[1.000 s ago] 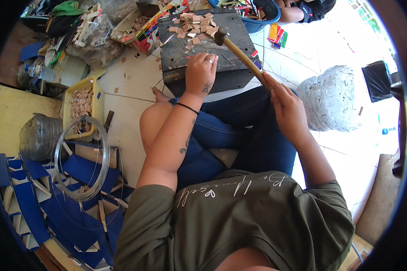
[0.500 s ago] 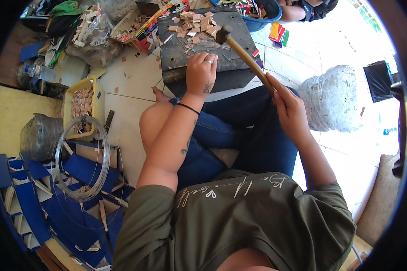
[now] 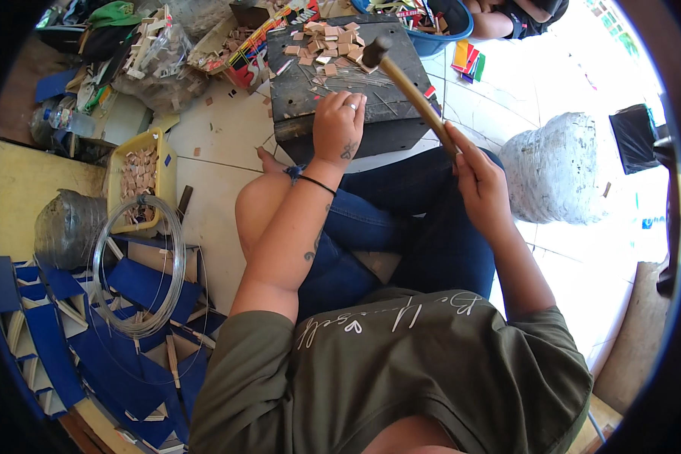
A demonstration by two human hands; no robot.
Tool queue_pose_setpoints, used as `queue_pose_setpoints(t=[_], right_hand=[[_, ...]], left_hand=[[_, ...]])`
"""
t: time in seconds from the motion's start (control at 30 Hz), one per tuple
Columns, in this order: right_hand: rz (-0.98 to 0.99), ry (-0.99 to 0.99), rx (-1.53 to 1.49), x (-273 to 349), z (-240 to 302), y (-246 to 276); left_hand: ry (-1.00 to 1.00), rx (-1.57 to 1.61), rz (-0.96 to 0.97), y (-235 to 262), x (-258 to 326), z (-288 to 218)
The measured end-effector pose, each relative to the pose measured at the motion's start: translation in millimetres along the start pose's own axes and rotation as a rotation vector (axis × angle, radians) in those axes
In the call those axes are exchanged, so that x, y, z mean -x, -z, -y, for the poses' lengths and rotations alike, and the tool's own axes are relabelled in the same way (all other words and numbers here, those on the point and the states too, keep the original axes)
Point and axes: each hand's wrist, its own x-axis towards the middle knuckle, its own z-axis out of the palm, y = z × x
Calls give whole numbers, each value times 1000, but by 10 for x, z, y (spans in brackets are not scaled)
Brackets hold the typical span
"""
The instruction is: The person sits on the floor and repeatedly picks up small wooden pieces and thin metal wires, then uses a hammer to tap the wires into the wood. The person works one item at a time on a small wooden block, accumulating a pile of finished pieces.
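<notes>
My right hand [image 3: 480,178] grips the wooden handle of a hammer [image 3: 405,83], whose dark head is raised above the far part of a black block [image 3: 295,91]. My left hand [image 3: 339,125] rests with fingers curled on the block's top near its front edge, pinching something too small to make out. Several small tan square pieces [image 3: 329,41] and thin wires lie on the block behind that hand. I sit on the tiled floor with my knees in blue jeans under both arms.
A yellow tray [image 3: 163,170] of tan pieces and a wire coil [image 3: 140,265] lie at my left, above blue folded card pieces [image 3: 68,340]. A white woven sack [image 3: 556,166] stands right. Another person's arm and a blue tub [image 3: 439,30] are at the top.
The hammer head has lifted a little and shifted right above the block. My left hand has stayed on the block.
</notes>
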Motion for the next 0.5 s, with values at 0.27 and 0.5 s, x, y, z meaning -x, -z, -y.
queue_pose_setpoints(t=[0.27,0.5], right_hand=[[6,-117,-88,-31,-195,-81],[-173,-31,346,-758,-670,-348]], left_hand=[[40,52,17,52,-44,-51],[356,119,-15,645,-192,340]])
